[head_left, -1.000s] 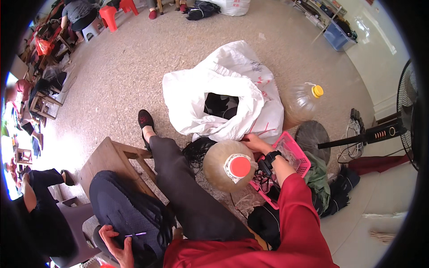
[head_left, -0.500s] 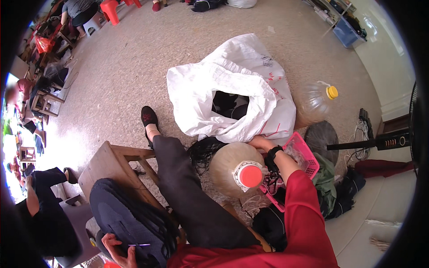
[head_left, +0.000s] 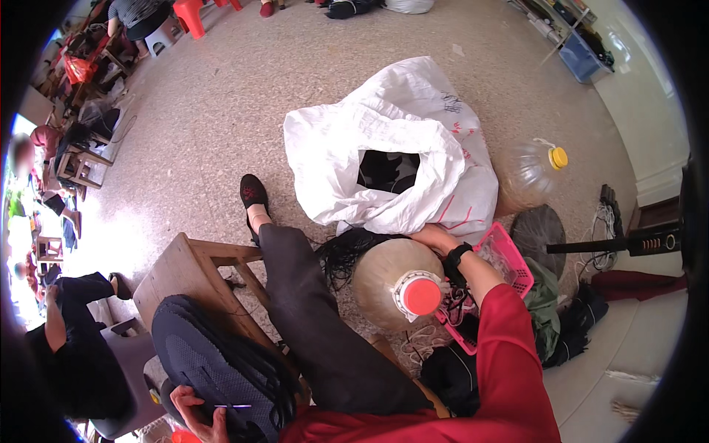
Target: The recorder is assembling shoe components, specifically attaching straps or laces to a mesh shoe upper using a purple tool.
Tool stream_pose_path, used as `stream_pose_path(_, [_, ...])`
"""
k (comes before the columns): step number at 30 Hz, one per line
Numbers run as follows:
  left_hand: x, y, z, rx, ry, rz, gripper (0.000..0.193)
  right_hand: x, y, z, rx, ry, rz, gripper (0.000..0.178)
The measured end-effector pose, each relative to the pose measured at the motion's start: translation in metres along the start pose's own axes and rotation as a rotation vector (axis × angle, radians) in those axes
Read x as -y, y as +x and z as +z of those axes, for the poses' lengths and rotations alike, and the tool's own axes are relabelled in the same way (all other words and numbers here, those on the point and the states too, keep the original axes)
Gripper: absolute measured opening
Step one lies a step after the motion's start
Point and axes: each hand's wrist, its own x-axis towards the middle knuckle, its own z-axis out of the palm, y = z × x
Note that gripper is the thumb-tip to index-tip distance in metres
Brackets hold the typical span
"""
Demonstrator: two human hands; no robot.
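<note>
My left hand (head_left: 198, 417) is curled at the lower end of a stack of black, sole-shaped shoe pieces (head_left: 196, 347), fingers and thumb bent against it. A thin purple-and-silver stick (head_left: 235, 406) lies across the top piece, close to the thumb tip. My right hand (head_left: 436, 238), with a black band on its wrist, reaches down behind a big cloudy plastic bottle (head_left: 391, 277) with a red cap. Its fingers are hidden there, beside a heap of black cords (head_left: 347, 247) and the near edge of a white woven sack (head_left: 325, 192). Black pieces (head_left: 384, 171) show in the sack's mouth.
Under my right forearm stands a pink basket (head_left: 523, 277) with cords. A clear bottle with a yellow cap (head_left: 558, 157) and a black fan (head_left: 650, 242) are at the right. A wooden bench (head_left: 170, 273) stands left of my leg. Other people sit at the far left.
The whole view has shifted slightly, so things sit a little further right. My right hand is still behind the bottle, and my left hand remains at the black pieces.
</note>
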Motion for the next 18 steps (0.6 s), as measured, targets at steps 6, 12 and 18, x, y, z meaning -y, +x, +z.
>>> stream_pose_path(6, [0.006, -0.001, 0.001, 0.001, 0.006, 0.071, 0.057, 0.016, -0.005, -0.015, 0.164, -0.038, -0.151, 0.078])
stream_pose_path(12, [0.01, -0.001, 0.005, -0.032, -0.033, 0.05, 0.049, 0.013, -0.004, -0.026, 0.137, -0.146, -0.212, 0.075])
stream_pose_path(18, [0.006, -0.001, 0.004, -0.021, -0.019, 0.067, 0.047, 0.062, -0.068, -0.03, 0.056, -0.01, -0.155, 0.054])
